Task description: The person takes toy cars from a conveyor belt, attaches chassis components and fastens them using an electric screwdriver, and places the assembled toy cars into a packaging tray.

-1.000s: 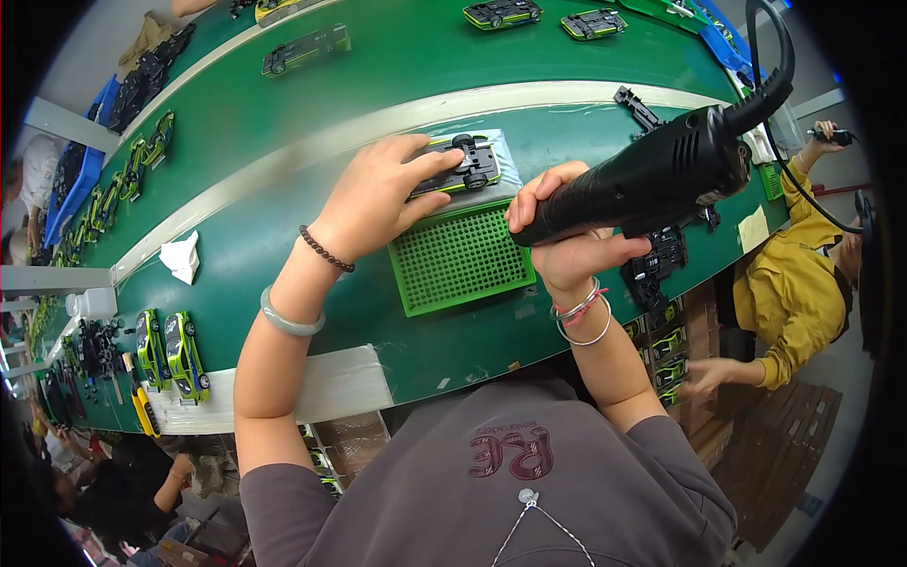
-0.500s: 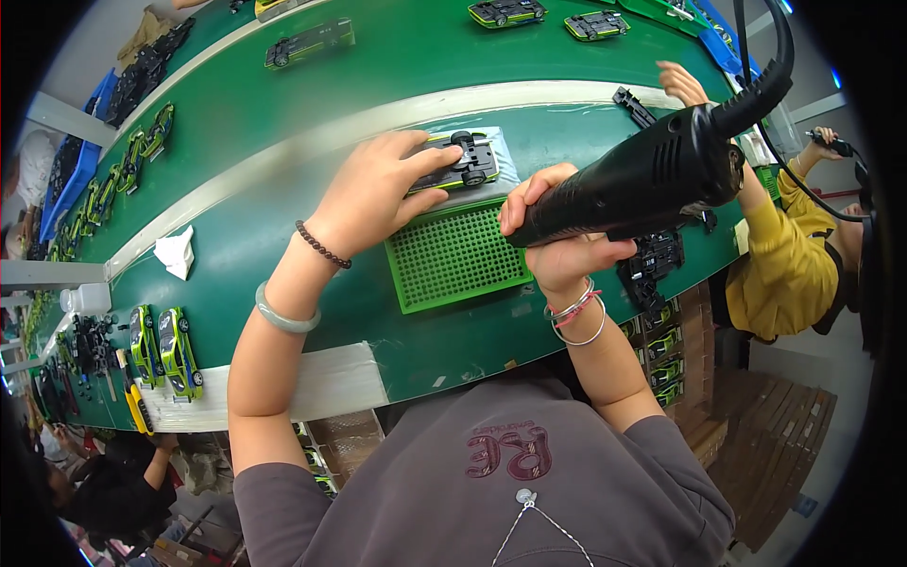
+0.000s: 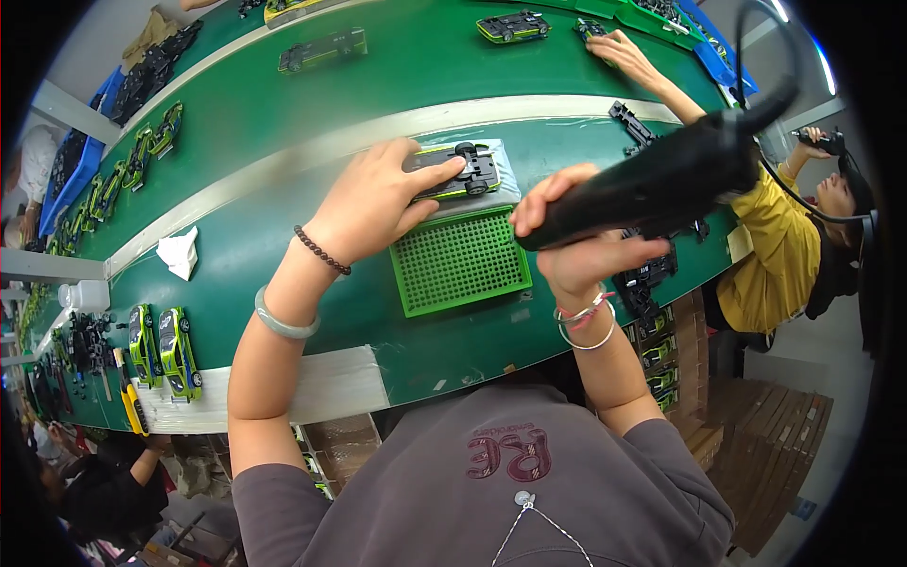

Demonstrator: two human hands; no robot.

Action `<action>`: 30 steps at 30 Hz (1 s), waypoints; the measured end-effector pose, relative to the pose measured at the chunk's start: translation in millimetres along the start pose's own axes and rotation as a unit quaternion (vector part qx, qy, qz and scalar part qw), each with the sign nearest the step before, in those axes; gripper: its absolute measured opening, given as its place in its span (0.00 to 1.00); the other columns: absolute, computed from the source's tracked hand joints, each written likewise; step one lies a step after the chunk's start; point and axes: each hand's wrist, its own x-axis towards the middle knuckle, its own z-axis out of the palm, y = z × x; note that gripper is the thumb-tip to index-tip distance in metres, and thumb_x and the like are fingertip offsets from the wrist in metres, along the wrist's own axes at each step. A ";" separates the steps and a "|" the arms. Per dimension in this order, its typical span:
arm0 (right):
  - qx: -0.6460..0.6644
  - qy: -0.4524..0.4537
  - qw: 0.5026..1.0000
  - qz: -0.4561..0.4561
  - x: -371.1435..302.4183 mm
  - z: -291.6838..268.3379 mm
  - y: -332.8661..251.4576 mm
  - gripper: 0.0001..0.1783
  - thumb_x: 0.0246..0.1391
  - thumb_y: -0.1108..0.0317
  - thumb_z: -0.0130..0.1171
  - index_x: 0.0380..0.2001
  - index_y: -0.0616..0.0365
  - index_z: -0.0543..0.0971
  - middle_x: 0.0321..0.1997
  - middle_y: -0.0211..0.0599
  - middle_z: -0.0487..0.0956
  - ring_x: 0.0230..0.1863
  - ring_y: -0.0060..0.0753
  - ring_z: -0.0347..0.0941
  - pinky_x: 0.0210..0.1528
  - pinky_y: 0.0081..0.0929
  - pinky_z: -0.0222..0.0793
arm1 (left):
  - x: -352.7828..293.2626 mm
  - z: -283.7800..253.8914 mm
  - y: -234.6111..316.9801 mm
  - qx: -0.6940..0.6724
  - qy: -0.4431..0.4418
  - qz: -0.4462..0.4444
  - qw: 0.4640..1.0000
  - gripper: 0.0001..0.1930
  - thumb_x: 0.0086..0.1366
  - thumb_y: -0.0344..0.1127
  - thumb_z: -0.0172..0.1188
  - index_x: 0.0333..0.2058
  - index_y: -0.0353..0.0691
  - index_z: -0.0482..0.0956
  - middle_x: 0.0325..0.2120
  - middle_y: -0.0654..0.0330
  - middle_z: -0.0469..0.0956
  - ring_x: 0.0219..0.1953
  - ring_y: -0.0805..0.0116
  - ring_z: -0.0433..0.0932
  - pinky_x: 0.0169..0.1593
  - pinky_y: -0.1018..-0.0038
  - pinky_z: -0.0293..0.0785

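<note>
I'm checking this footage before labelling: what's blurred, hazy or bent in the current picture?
Head view: the black corded power tool in the right hand looks soft; the upturned toy car under the left hand is crisper. Also head view: haze left of centre over the green table; its white strip curves, and the corners go black.

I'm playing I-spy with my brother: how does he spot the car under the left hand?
On the green table, find the green tray. Just beyond its far edge lies the car, wheels up. Only this one has the person's own left hand on it.
</note>
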 end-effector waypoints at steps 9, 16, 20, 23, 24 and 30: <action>-0.075 -0.025 0.993 -0.083 73.2 26.3 -8.6 0.59 0.27 0.11 0.20 0.27 0.63 0.69 0.16 0.38 0.71 0.16 0.28 0.68 0.21 0.21 0.66 | -1.9 -0.4 4.6 0.003 0.014 0.000 1.000 0.26 0.55 0.34 0.61 0.54 0.56 0.70 0.42 0.51 0.68 0.45 0.53 0.69 0.50 0.65 0.67; -0.130 -0.011 0.990 -0.051 77.1 20.9 9.7 0.56 0.27 0.11 0.26 0.25 0.61 0.68 0.14 0.39 0.69 0.16 0.33 0.68 0.20 0.25 0.66 | -1.9 -1.0 6.0 0.001 0.009 -0.007 1.000 0.26 0.54 0.33 0.61 0.54 0.55 0.70 0.41 0.51 0.69 0.44 0.53 0.70 0.49 0.65 0.68; -0.144 -0.015 0.988 -0.051 77.7 23.2 11.1 0.56 0.28 0.12 0.25 0.25 0.61 0.68 0.14 0.39 0.70 0.17 0.32 0.68 0.20 0.24 0.66 | -2.2 0.2 5.5 0.006 0.018 -0.006 1.000 0.26 0.54 0.33 0.61 0.53 0.55 0.71 0.42 0.50 0.69 0.44 0.53 0.70 0.49 0.65 0.68; -0.155 -0.037 0.986 -0.049 78.9 20.6 11.0 0.56 0.29 0.12 0.25 0.25 0.61 0.68 0.14 0.39 0.70 0.17 0.31 0.68 0.20 0.24 0.66 | -1.9 -0.8 6.4 0.007 0.009 -0.013 1.000 0.26 0.54 0.33 0.61 0.53 0.55 0.71 0.43 0.50 0.69 0.45 0.53 0.70 0.49 0.65 0.68; -0.156 -0.036 0.986 -0.048 78.7 19.7 11.6 0.56 0.29 0.12 0.25 0.25 0.61 0.68 0.14 0.39 0.70 0.17 0.31 0.68 0.20 0.24 0.66 | -1.8 -0.4 6.4 0.006 0.009 -0.013 1.000 0.26 0.54 0.33 0.61 0.53 0.55 0.71 0.43 0.50 0.69 0.45 0.53 0.70 0.49 0.65 0.68; -0.170 -0.050 0.983 -0.047 78.6 14.8 19.9 0.53 0.32 0.14 0.28 0.25 0.61 0.67 0.15 0.36 0.68 0.17 0.30 0.67 0.20 0.24 0.65 | -1.6 1.3 5.8 -0.003 0.013 -0.010 1.000 0.25 0.54 0.33 0.61 0.52 0.54 0.71 0.43 0.50 0.69 0.45 0.52 0.70 0.50 0.64 0.67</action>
